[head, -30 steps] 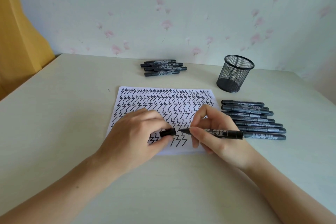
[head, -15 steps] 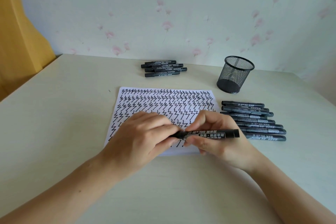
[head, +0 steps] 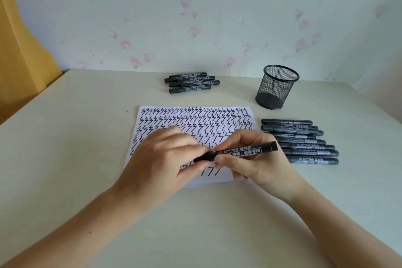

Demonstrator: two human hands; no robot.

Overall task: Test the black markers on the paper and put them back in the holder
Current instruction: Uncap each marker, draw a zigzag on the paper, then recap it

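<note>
A black marker (head: 243, 152) is being held level over the near part of the zigzag-covered paper (head: 195, 124). Its barrel is being pinched by the curled fingers (head: 224, 160) of the right hand (head: 258, 159), while its cap end is being gripped by the left hand (head: 167, 159). A second ago the cap was being held apart from the bare tip; now it is being pressed on. The mesh holder (head: 277, 87) is being left standing far right on the bench (head: 65, 137).
</note>
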